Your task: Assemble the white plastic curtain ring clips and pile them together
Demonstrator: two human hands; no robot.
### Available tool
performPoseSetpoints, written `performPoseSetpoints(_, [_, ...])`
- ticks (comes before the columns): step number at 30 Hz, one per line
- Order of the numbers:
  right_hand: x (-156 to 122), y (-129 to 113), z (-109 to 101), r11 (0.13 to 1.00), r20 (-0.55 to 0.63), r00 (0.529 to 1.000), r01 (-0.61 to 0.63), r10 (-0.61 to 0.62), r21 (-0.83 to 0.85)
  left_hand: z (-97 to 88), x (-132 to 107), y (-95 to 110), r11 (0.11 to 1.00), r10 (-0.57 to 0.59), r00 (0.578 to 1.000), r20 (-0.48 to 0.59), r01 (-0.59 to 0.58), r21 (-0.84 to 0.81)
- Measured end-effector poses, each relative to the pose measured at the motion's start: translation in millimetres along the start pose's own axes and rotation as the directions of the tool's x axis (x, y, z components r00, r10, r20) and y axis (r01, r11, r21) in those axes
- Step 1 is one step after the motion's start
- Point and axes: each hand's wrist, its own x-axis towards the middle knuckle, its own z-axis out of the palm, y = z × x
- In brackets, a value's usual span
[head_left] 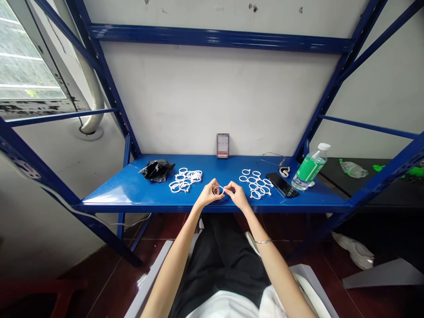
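Note:
Just above the front edge of the blue table, my left hand is closed around the left side of a white ring. My right hand pinches the ring's right side with thumb and fingertips, where a small knob seems to sit. To the left of my hands lies a heap of white rings, overlapping one another. Several more white rings are spread on the table to the right, each with a small knob on its rim.
A crumpled black plastic bag lies at the left. A dark phone, a green-labelled water bottle and glasses are at the right. A small card stands against the wall. Blue posts frame the table.

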Motion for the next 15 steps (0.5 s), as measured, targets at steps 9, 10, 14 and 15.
performPoseSetpoints(9, [4, 22, -6, 0.975, -0.476, 0.863, -0.078, 0.17, 0.206, -1.6, -4, -7, 0.997, 0.023, 0.967, -0.253, -0.002, 0.082])
performPoseSetpoints(10, [5, 27, -7, 0.969, -0.528, 0.827, -0.074, 0.192, 0.237, -2.2, -4, -10, 0.993, 0.043, 0.962, -0.269, -0.012, 0.116])
performPoseSetpoints(14, [7, 48, -12, 0.96, -0.631, 0.744, -0.052, 0.22, 0.274, -9.1, -1, -8, 0.947, 0.123, 0.958, -0.259, -0.035, 0.32])
performPoseSetpoints(15, [8, 51, -13, 0.964, -0.644, 0.735, -0.052, 0.213, 0.26, -13.7, 1, -5, 0.92, 0.14, 0.963, -0.23, -0.041, 0.389])
